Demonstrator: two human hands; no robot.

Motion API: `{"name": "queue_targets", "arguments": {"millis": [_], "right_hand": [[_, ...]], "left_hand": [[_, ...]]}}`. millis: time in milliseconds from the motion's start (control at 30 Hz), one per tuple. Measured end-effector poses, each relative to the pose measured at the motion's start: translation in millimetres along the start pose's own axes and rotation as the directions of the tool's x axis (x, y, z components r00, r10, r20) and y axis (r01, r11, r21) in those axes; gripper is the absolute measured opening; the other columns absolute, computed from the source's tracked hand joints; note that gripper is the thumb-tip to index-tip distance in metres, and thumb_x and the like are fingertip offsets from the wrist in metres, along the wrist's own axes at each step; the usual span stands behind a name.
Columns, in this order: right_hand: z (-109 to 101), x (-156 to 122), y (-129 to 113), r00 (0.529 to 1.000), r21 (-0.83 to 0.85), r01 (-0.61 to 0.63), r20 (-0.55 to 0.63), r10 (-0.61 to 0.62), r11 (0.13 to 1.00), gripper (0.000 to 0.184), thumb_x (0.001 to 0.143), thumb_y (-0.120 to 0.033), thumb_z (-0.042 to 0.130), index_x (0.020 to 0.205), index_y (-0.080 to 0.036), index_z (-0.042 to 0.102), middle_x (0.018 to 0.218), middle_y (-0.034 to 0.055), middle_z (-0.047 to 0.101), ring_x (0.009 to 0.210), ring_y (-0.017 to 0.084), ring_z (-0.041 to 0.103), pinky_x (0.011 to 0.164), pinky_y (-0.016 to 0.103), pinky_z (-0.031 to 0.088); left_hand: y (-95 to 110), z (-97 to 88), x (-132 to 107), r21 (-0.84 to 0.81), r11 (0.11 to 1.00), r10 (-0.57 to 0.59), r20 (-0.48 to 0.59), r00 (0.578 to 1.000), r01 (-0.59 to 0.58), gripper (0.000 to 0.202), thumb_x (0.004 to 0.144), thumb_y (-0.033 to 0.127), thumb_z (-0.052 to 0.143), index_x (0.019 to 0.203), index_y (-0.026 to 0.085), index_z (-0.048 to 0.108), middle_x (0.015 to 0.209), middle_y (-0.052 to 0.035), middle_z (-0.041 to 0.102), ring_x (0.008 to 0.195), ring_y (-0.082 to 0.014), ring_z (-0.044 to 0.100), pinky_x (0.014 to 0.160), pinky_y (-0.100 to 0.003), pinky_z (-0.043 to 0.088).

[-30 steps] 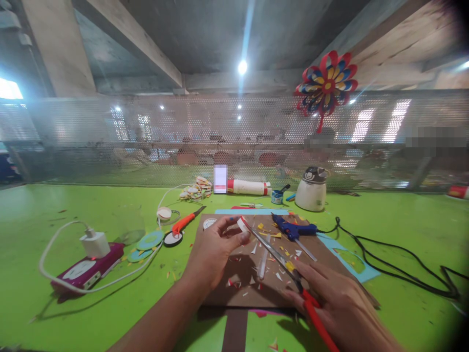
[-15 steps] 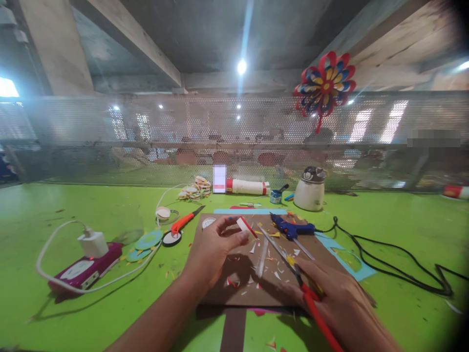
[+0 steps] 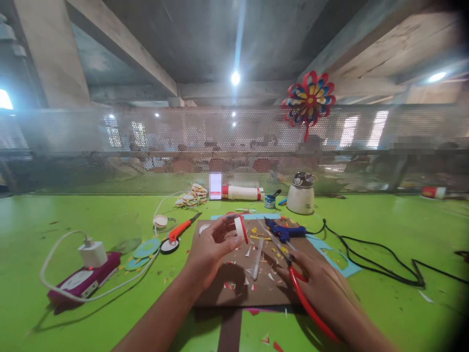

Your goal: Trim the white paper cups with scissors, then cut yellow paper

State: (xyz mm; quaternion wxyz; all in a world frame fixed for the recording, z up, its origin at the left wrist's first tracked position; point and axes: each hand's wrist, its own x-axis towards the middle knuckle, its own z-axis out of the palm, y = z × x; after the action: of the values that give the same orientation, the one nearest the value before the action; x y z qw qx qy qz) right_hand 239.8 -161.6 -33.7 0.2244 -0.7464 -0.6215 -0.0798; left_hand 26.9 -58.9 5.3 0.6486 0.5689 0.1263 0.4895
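My left hand (image 3: 214, 244) is closed in a pinch on a small white strip with a red edge (image 3: 239, 230), which looks curved. My right hand (image 3: 317, 281) grips red-handled scissors (image 3: 298, 288). Their blades point away toward the far side of the board, to the right of the strip and apart from it. Both hands are over a brown board (image 3: 212, 296) strewn with white, red and yellow scraps (image 3: 253, 287). A clear glue stick (image 3: 257, 259) lies between the hands. Beyond my right hand lies a blue glue gun (image 3: 286, 230).
On the left are a purple power strip (image 3: 106, 269) with a white charger (image 3: 93, 254), an orange-handled knife (image 3: 179, 230) and blue-green discs (image 3: 146, 248). Behind stand a phone (image 3: 215, 186), a white roll (image 3: 242, 193) and a white pot (image 3: 300, 198). A black cord (image 3: 381, 254) runs right.
The strip in my left hand has turned and now shows a curved white face. My right hand has lowered the scissors slightly, farther from the strip. The view has shifted a little.
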Motion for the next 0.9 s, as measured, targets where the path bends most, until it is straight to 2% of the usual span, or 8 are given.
{"name": "queue_targets", "arguments": {"millis": [167,333,433,533,667,767,900], "right_hand": [[-5,0,-5,0.999,0.035,-0.050,0.023,0.049,0.998,0.038,0.085,-0.045,0.048,0.115,-0.028,0.063,0.089,0.0053,0.075,0.080,0.026,0.069,0.062,0.030,0.048],[-3,-4,1,0.999,0.074,-0.038,0.031,0.036,0.997,0.038,0.085,-0.041,0.048,0.118,-0.027,0.061,0.089,0.0051,0.074,0.085,0.026,0.068,0.068,0.032,0.047],[-6,-14,12,0.998,0.085,-0.035,0.058,0.030,0.996,0.035,0.084,-0.039,0.049,0.111,-0.023,0.063,0.089,0.0060,0.074,0.082,0.026,0.068,0.067,0.032,0.046],[-9,-26,26,0.997,0.098,-0.030,0.073,0.023,0.995,0.032,0.084,-0.038,0.049,0.107,-0.022,0.064,0.088,0.0061,0.073,0.079,0.025,0.067,0.064,0.031,0.046],[-9,-36,42,0.998,0.078,0.002,0.055,-0.006,0.997,0.030,0.085,-0.039,0.048,0.102,-0.022,0.066,0.093,0.0075,0.071,0.082,0.025,0.066,0.067,0.031,0.046],[-8,-39,46,0.998,0.061,0.014,0.060,-0.018,0.998,0.030,0.086,-0.037,0.046,0.101,-0.022,0.066,0.094,0.0083,0.071,0.082,0.025,0.066,0.069,0.032,0.046],[-11,-39,44,0.992,0.038,-0.009,0.123,0.004,0.999,0.034,0.089,-0.035,0.041,0.110,-0.022,0.063,0.096,0.0093,0.070,0.087,0.027,0.066,0.072,0.034,0.047]], "left_hand": [[1,1.9,-2,0.062,0.996,0.064,-0.007,0.998,-0.063,0.046,0.064,0.015,0.077,0.108,0.021,0.063,0.107,-0.0093,0.066,0.093,-0.0199,0.062,0.085,-0.034,0.047],[3,4.3,-5,0.087,0.989,0.115,0.041,0.993,-0.118,0.059,0.067,0.012,0.075,0.121,0.026,0.055,0.124,-0.0083,0.058,0.098,-0.0195,0.061,0.088,-0.035,0.048],[6,5.9,-7,0.069,0.991,0.106,0.064,0.992,-0.110,0.056,0.067,0.013,0.074,0.118,0.025,0.057,0.117,-0.0080,0.062,0.095,-0.0186,0.061,0.084,-0.032,0.049],[8,3.3,-7,-0.037,0.999,0.042,0.072,0.997,-0.039,0.046,0.068,0.018,0.073,0.112,0.022,0.062,0.106,-0.0078,0.066,0.087,-0.0181,0.063,0.073,-0.028,0.049],[9,-5.1,-2,-0.229,0.961,-0.140,0.074,0.987,0.154,0.036,0.077,0.033,0.061,0.110,0.016,0.063,0.094,-0.0109,0.069,0.070,-0.0158,0.063,0.060,-0.024,0.046],[6,-11.6,3,-0.291,0.935,-0.196,0.058,0.979,0.205,0.035,0.082,0.039,0.054,0.103,0.013,0.063,0.082,-0.0124,0.070,0.060,-0.0139,0.060,0.048,-0.020,0.040],[1,-17.3,9,-0.334,0.907,-0.273,0.001,0.962,0.257,0.036,0.082,0.046,0.056,0.093,0.013,0.062,0.072,-0.0111,0.069,0.055,-0.0128,0.059,0.046,-0.019,0.041]]}}
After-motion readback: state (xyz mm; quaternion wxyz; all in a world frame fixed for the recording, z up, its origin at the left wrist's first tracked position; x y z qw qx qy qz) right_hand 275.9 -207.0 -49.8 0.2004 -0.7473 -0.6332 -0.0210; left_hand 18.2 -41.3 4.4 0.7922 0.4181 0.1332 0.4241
